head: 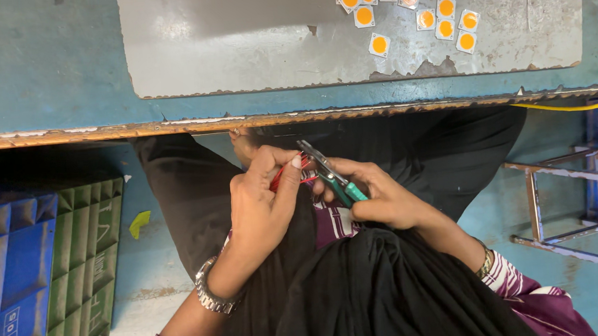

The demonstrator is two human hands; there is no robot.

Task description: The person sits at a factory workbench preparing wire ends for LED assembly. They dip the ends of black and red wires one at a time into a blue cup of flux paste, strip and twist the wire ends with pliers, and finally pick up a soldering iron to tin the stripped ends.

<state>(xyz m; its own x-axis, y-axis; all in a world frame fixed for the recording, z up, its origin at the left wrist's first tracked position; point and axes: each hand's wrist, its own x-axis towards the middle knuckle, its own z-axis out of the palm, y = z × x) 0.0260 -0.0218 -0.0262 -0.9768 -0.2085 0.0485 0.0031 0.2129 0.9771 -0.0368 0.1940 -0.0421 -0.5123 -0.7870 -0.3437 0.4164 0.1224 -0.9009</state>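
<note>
Lap: black cloth (382,287) is lying over the person's knees, nearest the camera, with striped purple sleeves (520,282) showing at either side.
Left hand: the left hand (263,205), wearing a metal wristwatch (213,294), is curling its fingers and pinching a thin red wire (279,176) between thumb and fingertips — held just below the near edge of the table.
Right hand: the right hand (384,197), with a bangle (485,264) at the wrist, is closing around the green handles of a small pair of cutters (330,173), squeezing them together.
Cutters and wire: the dark tip of the cutters is pointing toward the left hand and touching or nearly touching the wire; I cannot tell whether the blades are biting it.
Floor, left: a blue crate (8,276) and a green crate (87,264) are standing side by side under the table's left part.
Floor, right: a metal frame (564,200) is standing near the right side.
Table edge: the worn near edge (103,131) is running across the view, with a yellow cable (572,106) hanging along it at the right.
Table top: a grey metal plate (236,40) is lying on the blue surface — its far right corner is carrying a scatter of small white squares with orange discs (407,6).
</note>
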